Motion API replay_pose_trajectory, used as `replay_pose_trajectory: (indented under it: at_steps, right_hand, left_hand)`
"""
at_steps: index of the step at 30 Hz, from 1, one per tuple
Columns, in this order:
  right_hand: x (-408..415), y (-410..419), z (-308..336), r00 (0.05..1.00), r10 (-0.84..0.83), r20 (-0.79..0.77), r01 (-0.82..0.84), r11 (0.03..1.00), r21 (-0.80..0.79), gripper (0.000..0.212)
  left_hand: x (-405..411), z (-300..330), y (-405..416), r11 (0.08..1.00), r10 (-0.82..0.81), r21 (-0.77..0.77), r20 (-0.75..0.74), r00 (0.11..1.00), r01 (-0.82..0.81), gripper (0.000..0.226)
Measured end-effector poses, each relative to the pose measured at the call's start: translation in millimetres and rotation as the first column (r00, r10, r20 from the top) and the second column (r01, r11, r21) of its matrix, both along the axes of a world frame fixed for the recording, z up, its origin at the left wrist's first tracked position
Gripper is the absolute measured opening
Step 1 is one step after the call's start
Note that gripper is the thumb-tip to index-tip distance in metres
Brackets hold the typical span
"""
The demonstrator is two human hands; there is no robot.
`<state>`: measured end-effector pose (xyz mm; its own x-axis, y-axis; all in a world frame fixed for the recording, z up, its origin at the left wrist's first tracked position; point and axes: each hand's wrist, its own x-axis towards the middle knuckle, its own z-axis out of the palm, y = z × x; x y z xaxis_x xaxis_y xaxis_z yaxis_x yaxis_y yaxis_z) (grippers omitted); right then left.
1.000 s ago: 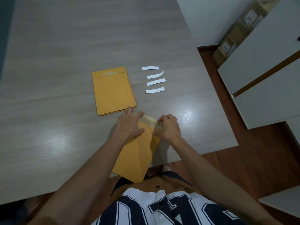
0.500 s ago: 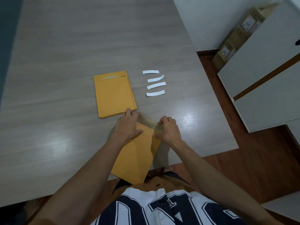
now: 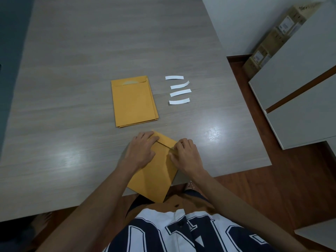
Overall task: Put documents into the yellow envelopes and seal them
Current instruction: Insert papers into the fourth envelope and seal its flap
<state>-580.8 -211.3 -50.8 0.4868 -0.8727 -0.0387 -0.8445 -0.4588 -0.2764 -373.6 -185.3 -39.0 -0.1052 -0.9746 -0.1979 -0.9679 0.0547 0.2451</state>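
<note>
**A:** Head view, the only one. What's different from a second ago?

**B:** The flap of the yellow paper envelope (image 3: 154, 166) under the hands. A second ago it stood open with its pale glue strip showing; now it is folded down flat over the envelope's mouth. The left hand (image 3: 141, 151) lies on the flap's left end, fingers fairly straight, pressing rather than clasping. The right hand (image 3: 187, 155) has its fingers curled at the flap's right end; whether that grip pinches the edge or only presses it, I cannot tell.

**A:** And where does the envelope lie?

**B:** At 6 o'clock on the grey wood-grain counter (image 3: 72, 106), tilted, its lower corner hanging past the near edge toward the person.

**A:** So what does it mean for the task?

**B:** I judge this one is at the sealing step; a firm rub along the flap should finish it. No document shows, presumably it's inside.

**A:** Anything else?

**B:** The stack of flat yellow envelopes (image 3: 134, 100) sits at 12 o'clock from the hands, well apart. Four white curled paper strips (image 3: 179, 90) lie at 1 o'clock, likely peeled backings.
</note>
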Motion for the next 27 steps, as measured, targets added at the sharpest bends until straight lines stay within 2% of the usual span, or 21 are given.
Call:
replay_pose_trajectory:
  at_steps: [2, 5, 7, 10, 15, 23, 27]
  right_hand:
    - [9, 5, 0, 0.999, 0.038, 0.003, -0.038, 0.999, 0.007, 0.041]
    - [25, 12, -3, 0.994, 0.108, -0.028, -0.104, 0.987, 0.126, 0.065]
    - [29, 16, -10, 0.983, 0.166, -0.083, -0.146, 0.968, 0.205, 0.067]
    - [23, 17, -20, 0.975, 0.196, -0.103, -0.176, 0.969, 0.173, 0.072]
    - [2, 15, -25, 0.973, 0.2, -0.113, -0.188, 0.976, 0.109, 0.059]
    - [-52, 23, -30, 0.975, 0.199, -0.097, -0.198, 0.98, 0.016, 0.054]
    - [-47, 25, -32, 0.986, 0.15, -0.067, -0.147, 0.988, 0.044, 0.054]
  left_hand:
    - [-2, 1, 0, 0.999, -0.018, 0.027, 0.036, 0.999, 0.017, 0.063]
    - [-2, 3, 1, 0.998, -0.061, 0.02, 0.123, 0.991, 0.058, 0.059]
    - [0, 4, 4, 0.997, -0.081, 0.005, 0.199, 0.977, 0.082, 0.057]
    - [-1, 4, 10, 0.995, -0.094, 0.001, 0.289, 0.953, 0.098, 0.058]
    - [-1, 1, 16, 0.997, -0.076, -0.004, 0.341, 0.937, 0.082, 0.059]
    - [-3, 0, 16, 0.998, -0.047, 0.044, 0.336, 0.941, 0.034, 0.062]
    - [-20, 7, 12, 0.992, 0.046, 0.097, 0.3, 0.953, -0.078, 0.057]
